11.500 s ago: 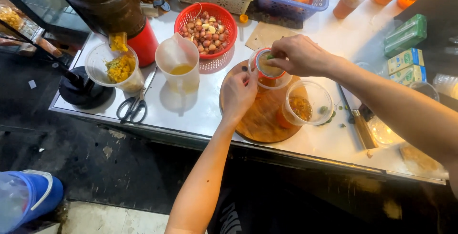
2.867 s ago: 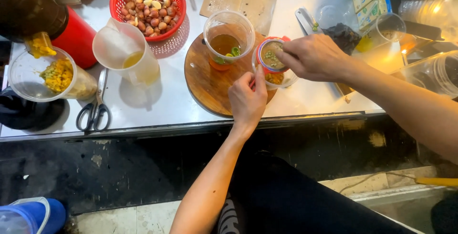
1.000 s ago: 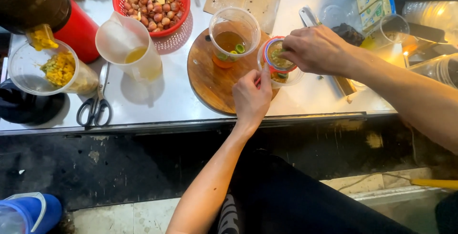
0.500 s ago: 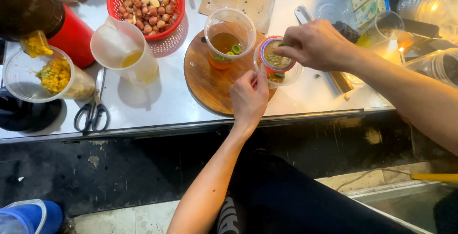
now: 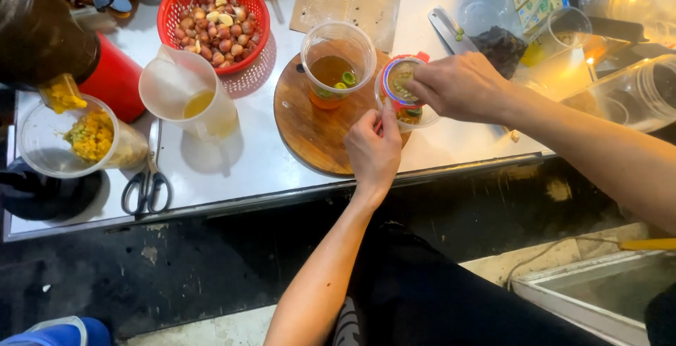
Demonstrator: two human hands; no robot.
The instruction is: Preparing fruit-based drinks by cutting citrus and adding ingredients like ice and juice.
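Strainer: a small round strainer with a red and blue rim (image 5: 403, 82) sits level on top of a clear plastic cup (image 5: 422, 115), its mesh facing up. A red tab juts from its far right side, so its long axis runs from near left to far right.
Position: cup and strainer stand at the right edge of a round wooden board (image 5: 317, 131), just beside a clear plastic cup of amber drink with green pieces (image 5: 336, 64).
Right hand: the right hand (image 5: 461, 87) lies over the strainer's right side, fingers curled and pinching its rim.
Left hand: the left hand (image 5: 373, 150) comes up from the near side, fingertips closed against the strainer's near left rim and the cup under it.
Near edge: the board reaches almost to the front edge of the metal counter (image 5: 232, 170), and the left wrist crosses that edge.
Left side: open counter lies between the board and a clear jug holding a little yellow juice (image 5: 189, 96); black-handled scissors (image 5: 146, 189) lie near the front edge.
Far side: a red plastic basket of small reddish fruit (image 5: 215, 18) and a brown paper sheet (image 5: 345, 4) stand behind the board.
Right side: a dark bag (image 5: 503, 46), a clear cup (image 5: 567, 32) and a large clear jar on its side (image 5: 634, 92) crowd the counter past the right hand.
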